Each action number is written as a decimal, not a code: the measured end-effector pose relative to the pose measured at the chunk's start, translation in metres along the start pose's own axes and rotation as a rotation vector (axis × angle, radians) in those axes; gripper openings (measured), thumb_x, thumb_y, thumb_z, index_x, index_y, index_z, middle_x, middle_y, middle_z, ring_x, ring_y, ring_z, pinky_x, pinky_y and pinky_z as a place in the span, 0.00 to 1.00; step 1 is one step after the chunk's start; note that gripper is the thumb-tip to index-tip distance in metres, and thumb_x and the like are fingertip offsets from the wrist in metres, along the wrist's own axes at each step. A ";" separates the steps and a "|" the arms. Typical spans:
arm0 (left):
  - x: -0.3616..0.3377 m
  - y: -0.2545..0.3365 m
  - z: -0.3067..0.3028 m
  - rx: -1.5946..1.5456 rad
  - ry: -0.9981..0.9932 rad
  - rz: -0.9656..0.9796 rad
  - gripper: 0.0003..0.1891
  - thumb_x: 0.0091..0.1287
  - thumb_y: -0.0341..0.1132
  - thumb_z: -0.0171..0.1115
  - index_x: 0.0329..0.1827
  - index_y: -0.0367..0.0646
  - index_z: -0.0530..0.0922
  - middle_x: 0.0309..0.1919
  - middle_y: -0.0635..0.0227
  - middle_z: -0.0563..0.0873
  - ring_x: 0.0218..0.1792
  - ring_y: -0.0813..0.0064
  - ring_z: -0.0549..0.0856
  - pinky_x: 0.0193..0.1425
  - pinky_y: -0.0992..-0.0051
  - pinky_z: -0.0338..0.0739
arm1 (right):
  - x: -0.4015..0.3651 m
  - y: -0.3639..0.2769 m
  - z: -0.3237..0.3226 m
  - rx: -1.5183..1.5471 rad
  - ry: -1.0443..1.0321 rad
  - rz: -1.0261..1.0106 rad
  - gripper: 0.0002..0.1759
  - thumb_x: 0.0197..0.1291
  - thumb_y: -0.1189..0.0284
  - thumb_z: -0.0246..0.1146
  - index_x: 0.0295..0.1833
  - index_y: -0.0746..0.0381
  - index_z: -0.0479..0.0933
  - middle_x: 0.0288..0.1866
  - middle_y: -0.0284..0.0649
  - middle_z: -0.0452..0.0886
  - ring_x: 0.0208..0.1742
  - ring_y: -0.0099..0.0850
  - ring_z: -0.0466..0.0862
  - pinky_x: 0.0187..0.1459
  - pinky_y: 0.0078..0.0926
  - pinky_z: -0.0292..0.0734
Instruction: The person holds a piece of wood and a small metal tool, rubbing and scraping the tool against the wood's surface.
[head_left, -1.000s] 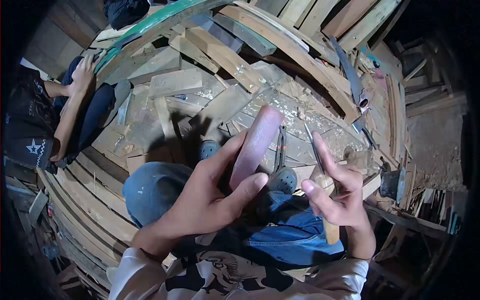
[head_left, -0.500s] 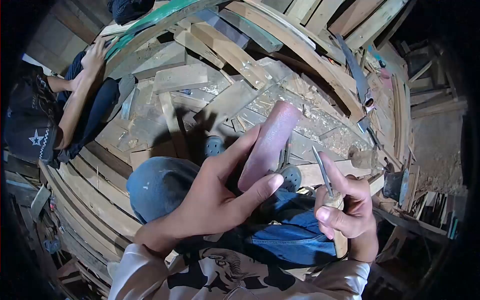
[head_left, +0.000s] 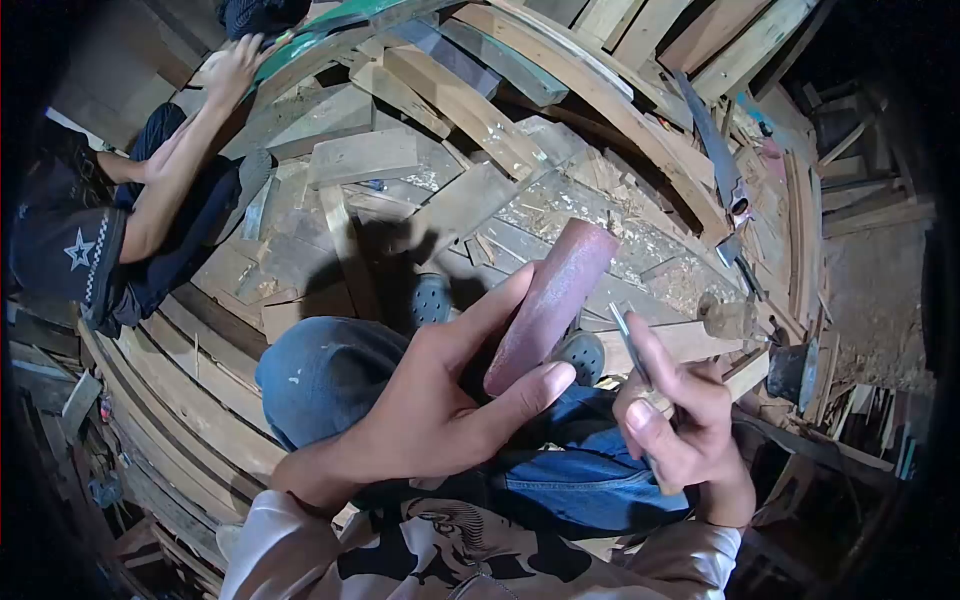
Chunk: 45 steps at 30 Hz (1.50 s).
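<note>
My left hand (head_left: 450,390) is wrapped round a reddish-purple cylinder (head_left: 560,295), thumb on the near side, its upper end tilted up to the right. Just right of it, my right hand (head_left: 685,420) grips a small tool by its wooden handle (head_left: 658,402). The tool's narrow metal blade (head_left: 630,342) points up and to the left, with my index finger stretched along it. A gap separates the blade from the cylinder. Both hands are above my lap in blue jeans (head_left: 580,485).
Another person (head_left: 80,230) sits at the left, an arm reaching to a green-edged board (head_left: 340,25). Wood offcuts (head_left: 365,157) and shavings cover the floor. A handsaw (head_left: 712,150), an axe-like tool (head_left: 735,247) and a metal-headed tool (head_left: 793,372) lie at the right.
The cylinder has shifted slightly right and down. My right hand has turned, tilting the blade further left. The other person's hand has moved up and right along the green-edged board.
</note>
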<state>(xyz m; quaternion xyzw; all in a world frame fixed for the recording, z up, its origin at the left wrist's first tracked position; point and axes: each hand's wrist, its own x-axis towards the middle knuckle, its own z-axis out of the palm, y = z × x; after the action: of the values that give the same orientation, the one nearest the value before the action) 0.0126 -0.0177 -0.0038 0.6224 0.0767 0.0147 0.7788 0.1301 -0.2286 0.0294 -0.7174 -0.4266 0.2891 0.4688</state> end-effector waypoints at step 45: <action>-0.001 -0.023 0.014 -0.112 -0.073 -0.119 0.37 0.79 0.35 0.52 0.84 0.45 0.41 0.39 0.71 0.77 0.28 0.86 0.73 0.32 0.82 0.72 | -0.001 0.006 -0.008 -0.477 0.036 -0.090 0.39 0.59 0.79 0.67 0.75 0.72 0.62 0.45 0.59 0.85 0.35 0.50 0.88 0.38 0.37 0.83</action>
<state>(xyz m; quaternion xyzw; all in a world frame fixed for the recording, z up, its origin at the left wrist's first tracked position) 0.0117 -0.0367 -0.0228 0.5725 0.0842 -0.0500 0.8140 0.1387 -0.2344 0.0270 -0.7929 -0.5061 0.1463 0.3062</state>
